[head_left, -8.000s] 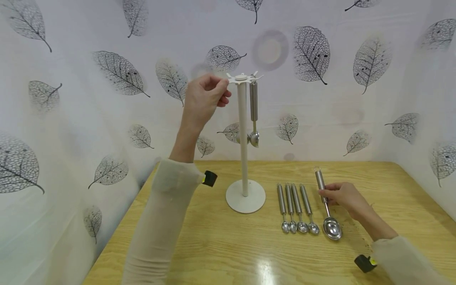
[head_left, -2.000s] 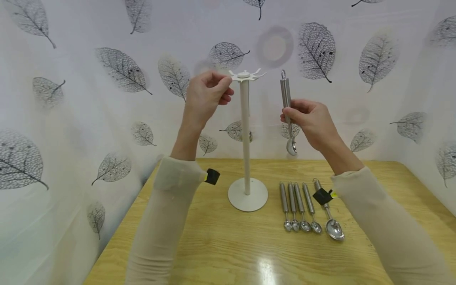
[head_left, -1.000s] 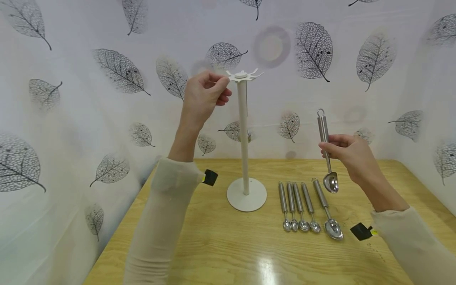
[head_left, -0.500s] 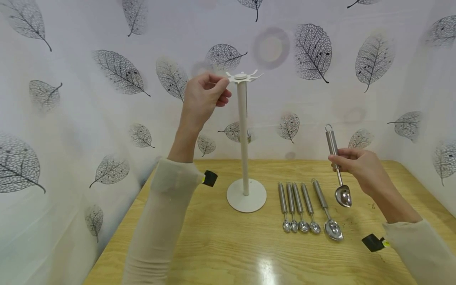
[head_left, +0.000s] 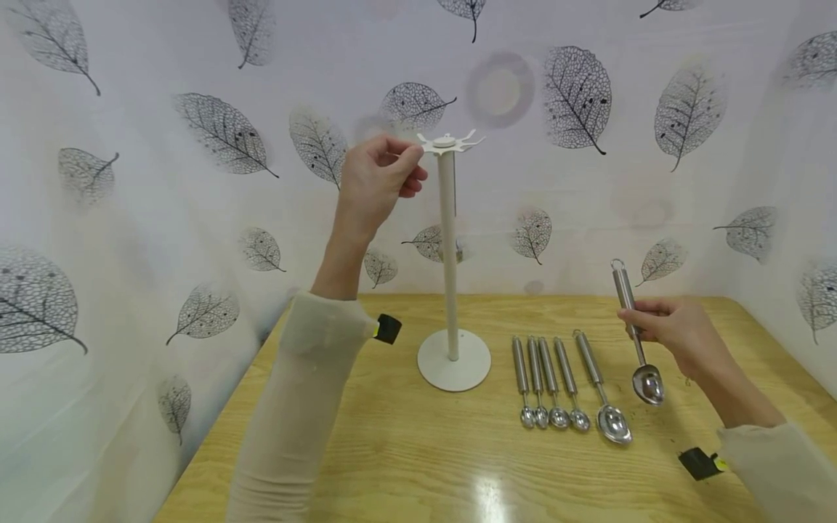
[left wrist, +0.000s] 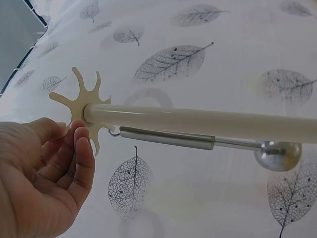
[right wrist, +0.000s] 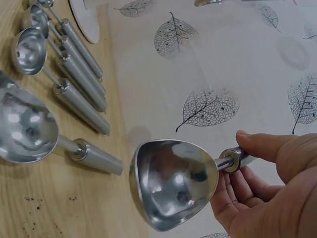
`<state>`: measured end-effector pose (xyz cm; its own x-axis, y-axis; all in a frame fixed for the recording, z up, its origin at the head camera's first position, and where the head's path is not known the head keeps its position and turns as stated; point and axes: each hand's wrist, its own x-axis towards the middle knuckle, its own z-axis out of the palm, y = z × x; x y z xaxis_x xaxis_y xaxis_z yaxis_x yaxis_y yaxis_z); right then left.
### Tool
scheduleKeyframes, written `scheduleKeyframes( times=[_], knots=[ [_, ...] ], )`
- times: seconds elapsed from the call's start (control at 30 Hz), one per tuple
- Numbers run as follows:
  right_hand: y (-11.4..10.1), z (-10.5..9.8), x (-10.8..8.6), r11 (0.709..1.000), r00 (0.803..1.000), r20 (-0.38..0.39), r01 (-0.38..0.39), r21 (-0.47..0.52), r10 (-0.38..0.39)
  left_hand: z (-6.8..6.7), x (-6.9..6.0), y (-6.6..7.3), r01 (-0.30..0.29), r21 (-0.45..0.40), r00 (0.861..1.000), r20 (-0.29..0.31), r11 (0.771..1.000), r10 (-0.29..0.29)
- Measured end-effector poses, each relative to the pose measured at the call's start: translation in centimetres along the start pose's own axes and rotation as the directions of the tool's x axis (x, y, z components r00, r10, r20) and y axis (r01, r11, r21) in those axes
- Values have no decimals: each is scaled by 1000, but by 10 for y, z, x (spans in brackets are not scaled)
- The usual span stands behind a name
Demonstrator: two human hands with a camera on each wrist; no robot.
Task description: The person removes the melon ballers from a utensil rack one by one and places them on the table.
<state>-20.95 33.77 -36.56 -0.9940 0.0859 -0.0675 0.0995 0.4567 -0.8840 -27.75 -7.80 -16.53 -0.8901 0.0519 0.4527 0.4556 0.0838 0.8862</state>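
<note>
In the head view, my left hand (head_left: 379, 178) pinches one arm of the hooked top (head_left: 446, 143) of a white utensil stand (head_left: 448, 254). A steel scoop (left wrist: 168, 138) hangs by its ring from that top, mostly hidden behind the pole in the head view. My right hand (head_left: 680, 341) holds another steel scoop (head_left: 647, 383) by the lower handle, ring end up, tilted at the right of the table. Its wide bowl (right wrist: 174, 183) fills the middle of the right wrist view. Whether the bowl touches the tabletop I cannot tell.
Left of the held scoop, a large scoop (head_left: 613, 423) and several smaller ones (head_left: 559, 416) lie in a row on the wooden table (head_left: 392, 450). The stand's round base (head_left: 453, 367) is left of them. A leaf-printed curtain (head_left: 608, 203) encloses the back and sides.
Earlier my right hand laid down the large scoop. It then took another scoop from near the stand's top and carried it right and down towards the table. My left hand stays put.
</note>
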Motion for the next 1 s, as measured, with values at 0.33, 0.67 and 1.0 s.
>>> scheduleKeyframes(
  times=[0.33, 0.67, 1.0],
  knots=[
    [40, 8, -4, 996, 997, 34, -64, -64, 66, 1, -1, 0, -10, 14, 1000, 0, 1000, 10],
    [57, 15, -1, 993, 995, 35, -95, -63, 97, 1, -2, 0, -7, 19, 1000, -2, 1000, 7],
    [62, 18, -1, 987, 991, 24, -125, -98, 128, 1, -2, 0, -6, 9, 1000, -2, 1000, 6]
  ],
)
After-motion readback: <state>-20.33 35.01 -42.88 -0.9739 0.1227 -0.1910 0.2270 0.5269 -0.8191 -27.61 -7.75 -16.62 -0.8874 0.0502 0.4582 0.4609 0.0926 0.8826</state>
